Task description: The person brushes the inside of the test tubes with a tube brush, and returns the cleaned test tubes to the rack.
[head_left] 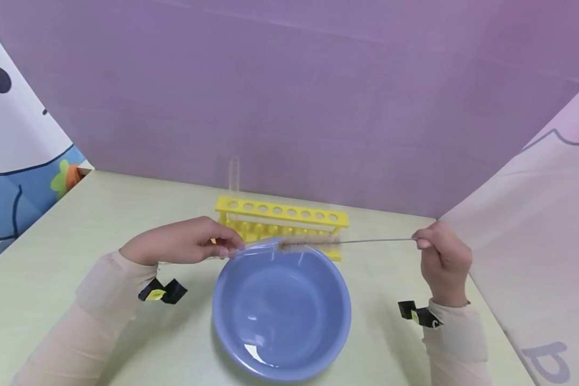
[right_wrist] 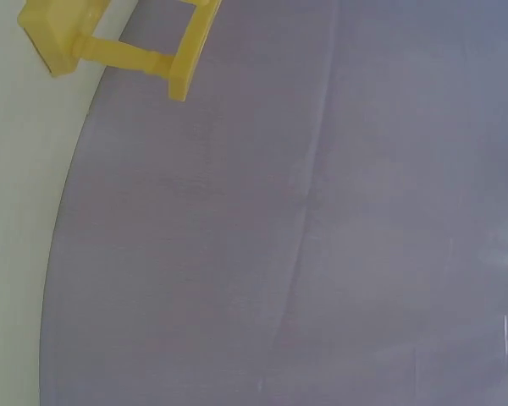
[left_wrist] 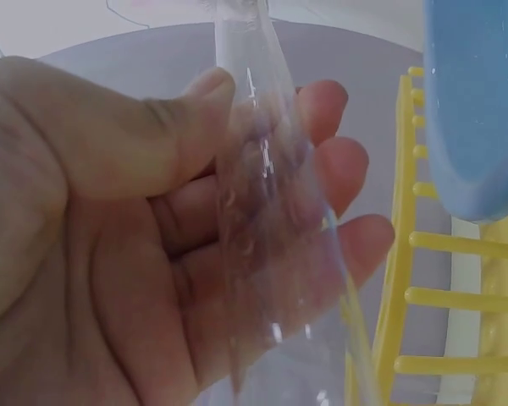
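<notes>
"Test tube (left_wrist: 262,211): where does it lie from the left grip (head_left: 185,241)?"

"Inside it. Thumb on one side of the clear wall, fingers on the other, clamped on it. From there it reaches out toward the right grip (head_left: 445,260), its long axis running crosswise in front of the body."

"And that right grip, apart or together?"

"Together, thumb and finger pinching the end of the brush's wire handle (head_left: 378,240). The right wrist view doesn't show the hand, so I go by the head view."

"Which way does the brush (head_left: 309,243) lie from it?"

"To its left, bristles toward the left grip, nearly in line with the glass."

"Is the tip inside?"

"I cannot tell. The bristles blur and the glass is faint where they meet, at or near the end away from the left grip."

"So what matters next?"

"In my judgement, keeping those two axes in line. The left grip is nearer the meeting point; the right one is well apart from it."

"What's around?"

"A blue basin (head_left: 225,300), right of the left grip and closer to the body. Beyond it on the counter (head_left: 125,209), a yellow rack (head_left: 282,212) with a second tube (head_left: 234,174) upright at its left end."
</notes>
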Available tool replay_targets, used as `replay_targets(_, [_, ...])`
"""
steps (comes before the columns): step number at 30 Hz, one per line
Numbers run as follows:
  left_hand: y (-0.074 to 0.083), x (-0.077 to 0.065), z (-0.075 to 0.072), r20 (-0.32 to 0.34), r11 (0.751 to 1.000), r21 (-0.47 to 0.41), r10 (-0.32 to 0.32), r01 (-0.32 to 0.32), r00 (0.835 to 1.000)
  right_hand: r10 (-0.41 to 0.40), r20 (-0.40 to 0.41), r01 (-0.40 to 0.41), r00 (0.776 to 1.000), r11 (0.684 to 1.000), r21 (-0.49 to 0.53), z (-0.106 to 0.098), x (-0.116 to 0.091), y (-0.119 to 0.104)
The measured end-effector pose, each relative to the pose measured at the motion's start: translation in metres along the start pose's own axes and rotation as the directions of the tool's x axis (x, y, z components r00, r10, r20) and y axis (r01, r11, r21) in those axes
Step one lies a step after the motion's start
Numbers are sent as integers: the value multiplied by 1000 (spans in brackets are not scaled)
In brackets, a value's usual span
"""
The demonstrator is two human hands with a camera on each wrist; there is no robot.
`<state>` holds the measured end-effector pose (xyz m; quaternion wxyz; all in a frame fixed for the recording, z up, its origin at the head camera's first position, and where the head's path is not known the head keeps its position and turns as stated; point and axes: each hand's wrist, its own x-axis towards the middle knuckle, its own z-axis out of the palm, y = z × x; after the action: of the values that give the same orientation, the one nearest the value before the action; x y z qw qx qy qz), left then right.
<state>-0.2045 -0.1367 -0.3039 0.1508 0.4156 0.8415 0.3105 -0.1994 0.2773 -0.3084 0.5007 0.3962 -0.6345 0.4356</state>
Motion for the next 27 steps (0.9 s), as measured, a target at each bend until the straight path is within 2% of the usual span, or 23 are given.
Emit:
replay_targets(6, [2,1,0,12,1000,-6,4,-4,1000,-2,14,2,1000,1000,5,2,-1,2])
replay_targets(13, [5,4,0,27,1000,14,18,-18,999,4,17,-3,1000,999,-47,2,-2,2])
replay_targets(19, [6,4,-4,27,1000,14,12,-12,1000,-23,9,24,1000,993,-112,1,-1,1])
replay_targets(27, [6,3,-7,20,1000,21,6,-6,1000,-38,32,41,999,994,-105,0,3,-2])
